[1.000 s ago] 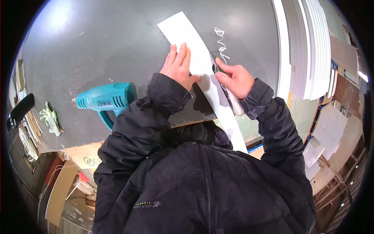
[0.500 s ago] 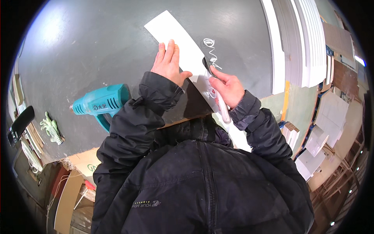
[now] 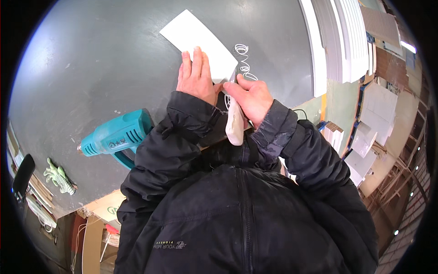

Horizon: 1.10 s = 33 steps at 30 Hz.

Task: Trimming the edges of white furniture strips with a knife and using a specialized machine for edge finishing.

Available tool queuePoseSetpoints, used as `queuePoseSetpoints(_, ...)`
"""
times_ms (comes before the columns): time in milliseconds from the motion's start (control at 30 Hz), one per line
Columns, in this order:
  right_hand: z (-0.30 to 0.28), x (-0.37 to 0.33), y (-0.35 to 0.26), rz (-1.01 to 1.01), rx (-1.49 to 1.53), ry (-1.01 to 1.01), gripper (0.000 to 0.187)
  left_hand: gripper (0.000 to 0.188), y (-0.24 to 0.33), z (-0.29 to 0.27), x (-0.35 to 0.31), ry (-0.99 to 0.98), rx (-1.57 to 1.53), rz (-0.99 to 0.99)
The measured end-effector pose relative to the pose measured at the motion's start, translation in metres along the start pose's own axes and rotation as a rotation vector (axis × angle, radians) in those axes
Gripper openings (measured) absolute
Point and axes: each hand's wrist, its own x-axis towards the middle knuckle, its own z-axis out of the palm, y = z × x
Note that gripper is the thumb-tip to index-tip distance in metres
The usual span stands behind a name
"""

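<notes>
Flat white strip [image 3: 203,39] is pressed by spread left fingers [image 3: 196,64]; white-handled knife [image 3: 234,125] is gripped by curled right fingers [image 3: 247,84]. Left thumb [image 3: 219,87] could be cut by slippage.

A head-worn fisheye camera looks down from close above hands [image 3: 197,83] and worktop [image 3: 118,59].

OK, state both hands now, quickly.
Left hand: open, laid on the flat, white, straight-edged panel.
Right hand: closed, holding the tool with a thick whitish handle.

The white panel [image 3: 194,39] looks smooth, the tabletop [image 3: 109,59] satin-sheened, the heat gun [image 3: 116,134] plastic, the glove [image 3: 59,177] knitted cloth.
</notes>
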Motion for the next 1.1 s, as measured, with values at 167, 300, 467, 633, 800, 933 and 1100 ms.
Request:
queuePoseSetpoints(167, -0.019, 0.004, 0.004, 0.041, -0.387, 0.017, 0.049, 0.085, -0.008, 0.014, -0.003, 0.092, -0.05, 0.055)
queuePoseSetpoints(300, -0.039, 0.007, 0.005, -0.136, -0.563, -0.025, 0.048, 0.087, -0.007, 0.013, 0.0, 0.099, -0.028, 0.058)
queuePoseSetpoints(467, -0.054, 0.001, 0.001, -0.151, -0.79, -0.092, 0.062, 0.089, -0.008, 0.018, 0.003, 0.073, 0.047, 0.052)
queuePoseSetpoints(633, -0.071, -0.019, 0.004, -0.128, -0.85, -0.135, 0.065, 0.093, -0.014, 0.011, 0.001, 0.046, 0.074, 0.053)
queuePoseSetpoints(800, -0.16, 0.002, 0.062, -0.568, -0.925, 0.139, 0.063, 0.094, -0.015, 0.011, 0.002, -0.008, 0.092, 0.078)
queuePoseSetpoints(933, -0.184, 0.064, 0.03, -0.879, -0.949, 0.411, 0.065, 0.096, -0.015, 0.018, 0.006, -0.072, 0.092, 0.069)
queuePoseSetpoints(1100, -0.205, 0.018, 0.104, -0.962, -0.545, 0.6, 0.051, 0.103, -0.021, 0.014, 0.005, -0.087, 0.11, 0.056)
